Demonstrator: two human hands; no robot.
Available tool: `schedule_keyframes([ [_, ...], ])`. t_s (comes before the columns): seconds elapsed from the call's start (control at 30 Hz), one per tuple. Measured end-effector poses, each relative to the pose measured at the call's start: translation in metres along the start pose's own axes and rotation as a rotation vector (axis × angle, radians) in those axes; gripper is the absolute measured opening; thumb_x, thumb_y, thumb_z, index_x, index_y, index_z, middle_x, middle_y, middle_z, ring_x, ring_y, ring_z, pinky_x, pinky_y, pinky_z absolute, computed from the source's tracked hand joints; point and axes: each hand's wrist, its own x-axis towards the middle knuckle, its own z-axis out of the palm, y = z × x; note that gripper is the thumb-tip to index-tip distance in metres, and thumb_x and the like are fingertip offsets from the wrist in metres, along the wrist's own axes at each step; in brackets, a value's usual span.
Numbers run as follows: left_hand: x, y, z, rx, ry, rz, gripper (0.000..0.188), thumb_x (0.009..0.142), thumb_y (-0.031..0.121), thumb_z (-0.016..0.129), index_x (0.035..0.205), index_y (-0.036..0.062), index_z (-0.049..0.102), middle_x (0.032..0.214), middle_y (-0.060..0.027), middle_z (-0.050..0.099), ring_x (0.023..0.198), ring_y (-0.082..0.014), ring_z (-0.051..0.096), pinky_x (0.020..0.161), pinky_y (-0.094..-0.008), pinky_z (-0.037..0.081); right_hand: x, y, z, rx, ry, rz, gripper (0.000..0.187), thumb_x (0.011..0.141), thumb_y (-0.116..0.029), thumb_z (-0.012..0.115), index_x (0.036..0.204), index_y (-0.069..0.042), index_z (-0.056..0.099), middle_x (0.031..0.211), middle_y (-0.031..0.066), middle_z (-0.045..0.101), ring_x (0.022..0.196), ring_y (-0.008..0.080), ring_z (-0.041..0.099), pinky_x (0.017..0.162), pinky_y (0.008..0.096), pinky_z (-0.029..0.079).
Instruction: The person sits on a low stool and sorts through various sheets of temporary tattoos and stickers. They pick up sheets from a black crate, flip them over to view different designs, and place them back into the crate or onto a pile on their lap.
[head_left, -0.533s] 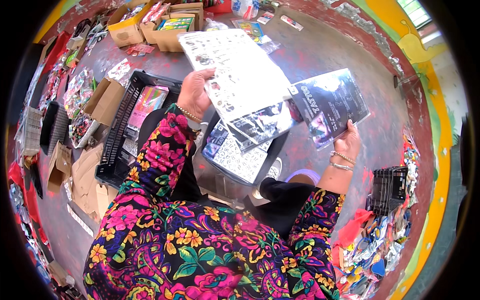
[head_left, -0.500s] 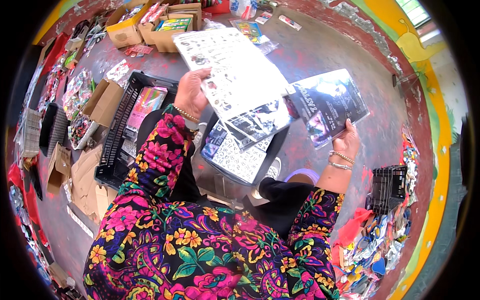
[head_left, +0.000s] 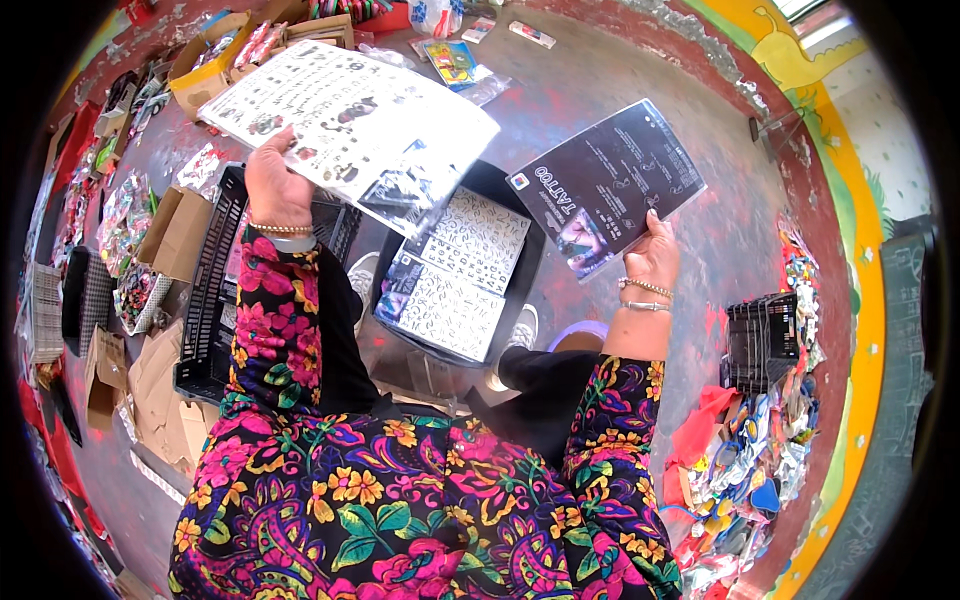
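My left hand (head_left: 278,185) grips a white temporary tattoo sheet pack (head_left: 350,120), printed with small black designs, by its near left edge. The pack is tilted, and other sheets seem to lie beneath it. Pinched at its lower corner, a black tattoo sheet pack (head_left: 625,175) in clear plastic hangs from my right hand (head_left: 655,250), off to the right. Between my feet stands a dark bin (head_left: 535,262). Inside it lie white tattoo sheets with black lettering (head_left: 450,305), stacked in two visible groups. My left hand's fingers beneath the pack are hidden.
Left of the bin sits a black plastic crate (head_left: 200,320). Cardboard boxes (head_left: 205,75) with packets stand at the far left, and loose goods (head_left: 130,220) line the left side. At the right are a small black crate (head_left: 762,340) and a heap of mixed packets (head_left: 740,480).
My left hand has swung left with the white pack, away from above the bin, so more lettered sheets show. The black pack in my right hand has tilted and now sits apart from the white one.
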Motion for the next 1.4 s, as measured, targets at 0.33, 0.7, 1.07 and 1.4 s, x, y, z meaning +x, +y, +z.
schedule_keyframes([
  [0.33,0.023,0.007,-0.016,-0.022,-0.027,0.033,0.032,0.082,-0.005,0.044,0.114,-0.0061,0.042,0.107,-0.0184,0.053,0.094,-0.0324,0.056,0.081,-0.0455,0.049,-0.022,0.032,0.018,-0.899,-0.267,-0.19,0.017,0.08,-0.008,0.06,0.094,0.001,0.066,0.079,0.0033,0.065,0.069,0.0115,0.058,0.063,0.0252,0.044],
  [0.7,0.015,0.004,-0.007,-0.034,-0.007,0.035,0.026,0.085,-0.003,0.043,0.11,-0.0087,0.039,0.106,-0.0195,0.049,0.097,-0.0358,0.053,0.086,-0.0529,0.045,-0.099,0.158,0.027,-1.878,-0.906,-0.907,0.01,0.076,-0.011,0.051,0.082,-0.012,0.059,0.076,0.0051,0.053,0.071,0.023,0.057,0.055,0.0345,0.049],
  [1.07,-0.02,0.006,0.022,0.02,0.058,0.006,0.034,0.083,-0.004,0.044,0.117,-0.0092,0.038,0.114,-0.0222,0.048,0.105,-0.0367,0.049,0.094,-0.0505,0.039,-0.081,0.241,-0.017,-1.997,-1.131,-0.917,0.008,0.078,-0.01,0.05,0.082,-0.005,0.055,0.076,0.006,0.051,0.066,0.0188,0.057,0.05,0.0309,0.05],
  [1.4,-0.035,0.016,0.032,0.098,0.067,-0.016,0.032,0.084,-0.002,0.044,0.115,-0.0083,0.04,0.114,-0.0228,0.05,0.104,-0.0356,0.051,0.094,-0.0493,0.04,-0.067,0.285,-0.041,-1.921,-1.031,-0.932,0.007,0.073,-0.01,0.052,0.077,-0.006,0.056,0.074,0.0047,0.049,0.07,0.019,0.054,0.051,0.0316,0.049],
])
